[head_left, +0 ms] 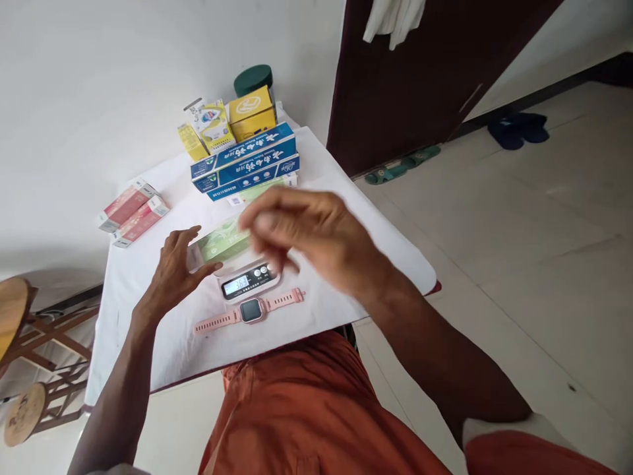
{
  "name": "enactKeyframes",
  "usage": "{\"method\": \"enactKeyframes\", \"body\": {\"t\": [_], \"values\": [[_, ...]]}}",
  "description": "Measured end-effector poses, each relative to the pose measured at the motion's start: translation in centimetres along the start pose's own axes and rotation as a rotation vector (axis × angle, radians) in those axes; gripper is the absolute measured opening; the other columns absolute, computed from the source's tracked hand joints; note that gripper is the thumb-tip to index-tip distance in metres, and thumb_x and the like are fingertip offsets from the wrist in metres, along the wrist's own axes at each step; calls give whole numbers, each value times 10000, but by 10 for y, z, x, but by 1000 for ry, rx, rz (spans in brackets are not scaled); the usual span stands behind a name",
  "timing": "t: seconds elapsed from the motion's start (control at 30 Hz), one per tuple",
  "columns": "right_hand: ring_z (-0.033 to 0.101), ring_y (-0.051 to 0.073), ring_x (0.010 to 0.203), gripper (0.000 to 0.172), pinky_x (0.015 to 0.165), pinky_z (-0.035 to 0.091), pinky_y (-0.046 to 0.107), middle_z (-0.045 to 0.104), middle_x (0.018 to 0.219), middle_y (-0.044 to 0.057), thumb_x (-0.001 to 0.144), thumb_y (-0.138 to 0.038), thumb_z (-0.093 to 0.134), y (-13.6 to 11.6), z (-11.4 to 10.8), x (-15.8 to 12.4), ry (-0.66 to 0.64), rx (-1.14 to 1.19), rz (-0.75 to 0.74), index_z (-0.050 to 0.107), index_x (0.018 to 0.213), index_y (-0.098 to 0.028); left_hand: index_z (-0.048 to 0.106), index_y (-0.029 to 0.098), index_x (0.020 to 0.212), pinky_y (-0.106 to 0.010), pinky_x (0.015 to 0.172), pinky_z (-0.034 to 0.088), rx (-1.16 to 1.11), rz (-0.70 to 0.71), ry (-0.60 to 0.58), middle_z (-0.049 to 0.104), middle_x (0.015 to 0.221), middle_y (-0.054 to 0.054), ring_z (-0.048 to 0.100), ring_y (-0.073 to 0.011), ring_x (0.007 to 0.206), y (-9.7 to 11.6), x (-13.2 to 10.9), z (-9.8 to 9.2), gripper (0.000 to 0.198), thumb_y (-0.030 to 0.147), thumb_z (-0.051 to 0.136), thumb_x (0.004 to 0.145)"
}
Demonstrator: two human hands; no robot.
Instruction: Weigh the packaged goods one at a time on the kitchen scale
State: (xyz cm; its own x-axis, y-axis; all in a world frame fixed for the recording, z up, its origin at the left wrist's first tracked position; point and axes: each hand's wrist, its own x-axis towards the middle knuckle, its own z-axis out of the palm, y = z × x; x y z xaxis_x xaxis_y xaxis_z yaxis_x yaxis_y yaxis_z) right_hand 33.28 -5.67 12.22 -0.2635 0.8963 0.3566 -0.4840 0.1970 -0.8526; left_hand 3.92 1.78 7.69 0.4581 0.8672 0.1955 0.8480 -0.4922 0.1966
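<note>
A long green and white box (pixel 225 241) lies on a small kitchen scale (pixel 251 282) whose lit display seems to read 363. My left hand (pixel 177 267) is open around the box's left end, thumb and fingers apart; whether it touches the box I cannot tell. Raised over the box's right end is my right hand (pixel 316 237), slightly blurred, its fingers loosely bent and nothing visible in them. It hides that end of the box and part of the scale. A pink-strapped watch (pixel 252 310) lies stretched out just in front of the scale.
Behind the scale stand blue toothpaste boxes (pixel 247 161), with another green box (pixel 270 187) before them. Yellow boxes (pixel 252 113) and a green-lidded container (pixel 253 79) are at the back. Two pink boxes (pixel 141 221) lie left on the white-covered table (pixel 331 165). Wooden stools (pixel 24 412) stand left.
</note>
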Motion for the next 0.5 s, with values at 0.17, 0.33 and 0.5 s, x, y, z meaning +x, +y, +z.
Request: {"method": "enactKeyframes", "body": {"t": [0.17,0.33,0.5], "values": [[444,87,516,131,488,319,226,548,625,-59,887,-187,560,65,-64,18,497,-425,-62,606,769,-222,501,212,1484,-535,1068,498,9,69,-30,601,1396,-162,590,-356,1287,12,5,5,725,572,755,908],[527,135,598,184,622,390,276,667,714,-1,871,-149,461,113,-79,11,367,-909,15,609,792,-223,528,213,1421,-513,998,510,30,64,-55,658,1242,-126,625,-335,1173,18,9,15,571,457,737,949],[605,167,647,236,666,412,289,729,782,26,889,-144,432,120,-81,11,365,-1039,83,653,872,-225,549,228,1378,-433,936,538,-76,73,31,659,1208,-94,650,-284,1089,21,18,-5,499,446,719,963]]}}
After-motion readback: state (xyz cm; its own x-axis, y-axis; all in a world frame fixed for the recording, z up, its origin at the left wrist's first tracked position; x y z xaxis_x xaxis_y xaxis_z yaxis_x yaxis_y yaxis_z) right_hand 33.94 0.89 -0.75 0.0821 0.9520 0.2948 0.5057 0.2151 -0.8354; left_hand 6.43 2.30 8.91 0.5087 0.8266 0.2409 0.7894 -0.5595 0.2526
